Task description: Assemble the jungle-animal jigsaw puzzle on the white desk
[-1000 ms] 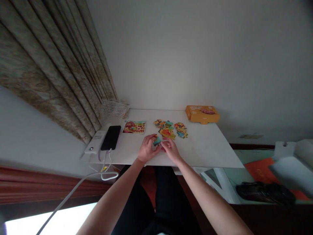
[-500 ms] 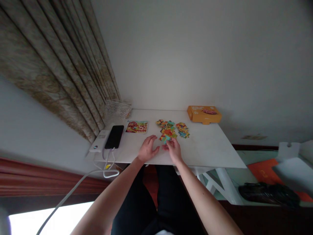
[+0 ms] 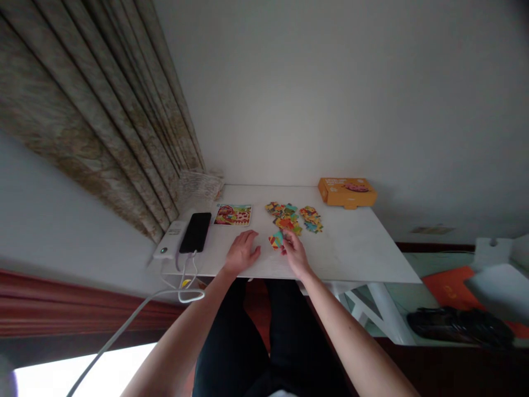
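Between the thumb and fingers of my right hand (image 3: 294, 252) is a puzzle piece (image 3: 275, 240), turquoise with red and yellow, near the table's front edge. My left hand (image 3: 242, 252) rests low over the white tabletop with its fingers apart and nothing in it. Just beyond my right hand lies a loose pile of colourful puzzle pieces (image 3: 286, 221). A smaller cluster of puzzle pieces (image 3: 311, 219) sits to its right. A picture card (image 3: 233, 215) with a red barn and a cow lies flat beyond my left hand.
A yellow-orange box (image 3: 347, 193) stands at the back right of the white table (image 3: 355, 248). On the left are a black phone (image 3: 195, 232) with a cable plugged in, a white power bank-like box (image 3: 167, 248) and a clear plastic bag (image 3: 200, 186). Curtains (image 3: 124, 110) hang beside them.
My right hand has drawn the puzzle piece slightly left and toward me, apart from the pile. My left hand has shifted left, away from it.
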A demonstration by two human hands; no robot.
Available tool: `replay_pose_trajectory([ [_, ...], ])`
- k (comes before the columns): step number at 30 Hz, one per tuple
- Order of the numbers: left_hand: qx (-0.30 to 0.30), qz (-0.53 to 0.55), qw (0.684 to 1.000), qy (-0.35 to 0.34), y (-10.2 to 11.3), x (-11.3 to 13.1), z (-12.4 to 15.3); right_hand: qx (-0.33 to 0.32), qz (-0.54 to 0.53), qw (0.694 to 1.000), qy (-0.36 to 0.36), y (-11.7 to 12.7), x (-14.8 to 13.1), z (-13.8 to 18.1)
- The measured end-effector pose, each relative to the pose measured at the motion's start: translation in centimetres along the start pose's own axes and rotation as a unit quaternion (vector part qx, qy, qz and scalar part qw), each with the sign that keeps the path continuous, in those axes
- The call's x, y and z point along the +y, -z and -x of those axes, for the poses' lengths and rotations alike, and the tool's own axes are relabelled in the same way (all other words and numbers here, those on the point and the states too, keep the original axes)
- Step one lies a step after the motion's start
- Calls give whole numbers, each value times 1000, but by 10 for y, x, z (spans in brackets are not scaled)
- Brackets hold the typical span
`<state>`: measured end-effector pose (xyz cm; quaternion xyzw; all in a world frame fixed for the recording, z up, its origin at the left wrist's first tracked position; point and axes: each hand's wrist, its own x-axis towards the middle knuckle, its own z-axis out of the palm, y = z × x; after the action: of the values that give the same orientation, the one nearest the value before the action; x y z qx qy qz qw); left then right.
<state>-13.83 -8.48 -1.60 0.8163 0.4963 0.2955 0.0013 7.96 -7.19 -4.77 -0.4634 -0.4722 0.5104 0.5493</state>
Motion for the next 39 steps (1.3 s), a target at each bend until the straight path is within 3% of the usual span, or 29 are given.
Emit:
replay_pose_trajectory([
  [5,-28,70,993,-86,7,2,0,-64,169,983,38,-7,-1,-5],
  [9,-51,88,987,-121,7,4,-4,-106,334,934,72,-16,-13,-11],
  [13,-62,101,986,-120,2,5,-7,-137,429,888,92,-22,-22,-11],
  [15,-62,100,986,-116,1,5,-8,-133,437,884,96,-23,-23,-8],
  [19,-54,83,989,-112,-1,5,-7,-121,383,908,116,-18,-22,-6],
  [22,-55,73,990,-111,-1,5,-6,-97,368,914,141,-4,-28,-21],
  [27,-61,60,991,-107,-1,5,-6,12,505,849,158,34,-50,-79],
  [30,-58,60,992,-99,-1,5,-7,-5,537,831,143,54,-57,-102],
  [34,-46,58,994,-81,-1,6,-8,-66,539,827,143,66,-51,-91],
  [39,-55,57,994,-82,1,6,-9,-38,549,828,106,67,-31,-54],
])
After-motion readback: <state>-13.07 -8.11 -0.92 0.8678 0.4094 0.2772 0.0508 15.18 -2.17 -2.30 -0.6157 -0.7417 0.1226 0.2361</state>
